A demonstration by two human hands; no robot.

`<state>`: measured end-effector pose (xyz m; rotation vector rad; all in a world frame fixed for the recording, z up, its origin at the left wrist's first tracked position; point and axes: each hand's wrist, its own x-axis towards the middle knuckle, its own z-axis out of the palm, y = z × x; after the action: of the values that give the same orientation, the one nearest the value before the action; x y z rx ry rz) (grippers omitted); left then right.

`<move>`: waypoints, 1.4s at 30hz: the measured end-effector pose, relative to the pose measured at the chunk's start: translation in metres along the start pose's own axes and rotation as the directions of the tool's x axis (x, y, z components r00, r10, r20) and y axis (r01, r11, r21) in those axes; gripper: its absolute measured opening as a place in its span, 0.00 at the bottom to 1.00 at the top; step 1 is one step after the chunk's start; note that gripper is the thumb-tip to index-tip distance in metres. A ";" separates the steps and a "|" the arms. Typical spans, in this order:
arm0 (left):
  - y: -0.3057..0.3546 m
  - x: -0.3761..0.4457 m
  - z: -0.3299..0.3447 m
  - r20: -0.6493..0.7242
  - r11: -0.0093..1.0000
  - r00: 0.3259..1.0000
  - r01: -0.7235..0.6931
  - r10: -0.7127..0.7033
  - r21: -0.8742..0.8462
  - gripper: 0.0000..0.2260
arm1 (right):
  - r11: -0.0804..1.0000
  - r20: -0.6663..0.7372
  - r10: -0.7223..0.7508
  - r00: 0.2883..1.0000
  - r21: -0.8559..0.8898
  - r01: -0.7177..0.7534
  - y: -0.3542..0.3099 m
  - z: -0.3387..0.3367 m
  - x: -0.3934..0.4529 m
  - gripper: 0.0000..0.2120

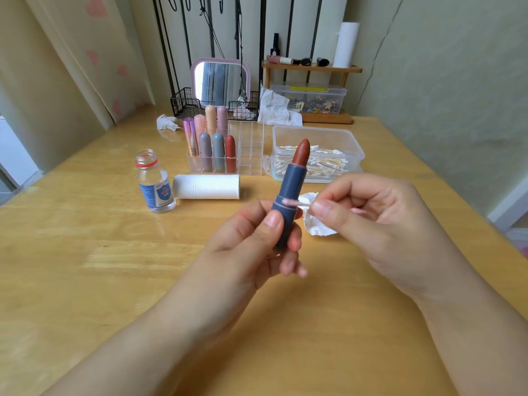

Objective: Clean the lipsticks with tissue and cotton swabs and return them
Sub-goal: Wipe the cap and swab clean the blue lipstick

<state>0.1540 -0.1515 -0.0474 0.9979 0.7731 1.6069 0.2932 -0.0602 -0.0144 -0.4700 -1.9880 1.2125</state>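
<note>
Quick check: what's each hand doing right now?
Left hand: grip closed round the open lipstick, held upright.
Right hand: pinching a cotton swab, its pink-stained tip against the lipstick's blue case.

At the centre of the frame the left hand (pixel 257 235) grips an uncapped blue lipstick (pixel 288 201) upright, its brown-red stick raised. The right hand (pixel 371 221) pinches a cotton swab (pixel 294 202), whose pinkish tip touches the tube's collar. A crumpled tissue (pixel 317 227) lies on the desk (pixel 85 252) behind the hands. Further back stand a clear organiser (pixel 248 155) of lipsticks, a swab box (pixel 320 135), a tissue roll (pixel 207 187) and a small bottle (pixel 155 185).
</note>
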 end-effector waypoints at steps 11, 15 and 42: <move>0.003 0.000 -0.006 -0.090 0.960 0.988 -0.101 0.129 0.262 0.10 | 0.989 -0.030 0.016 0.999 -0.143 -0.021 -0.005 0.002 -0.002 0.05; 0.002 0.001 -0.002 -0.093 0.953 0.983 -0.125 0.156 0.278 0.09 | 0.988 -0.023 0.007 1.000 -0.153 -0.010 -0.005 0.011 -0.003 0.04; 0.004 -0.001 0.000 0.031 0.996 0.998 0.057 -0.055 -0.069 0.09 | 1.000 0.039 -0.011 0.999 -0.029 0.012 0.002 -0.006 0.001 0.08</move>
<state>0.1526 -0.1538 -0.0437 0.9391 0.7144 1.5576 0.2970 -0.0545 -0.0139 -0.4522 -2.0411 1.1958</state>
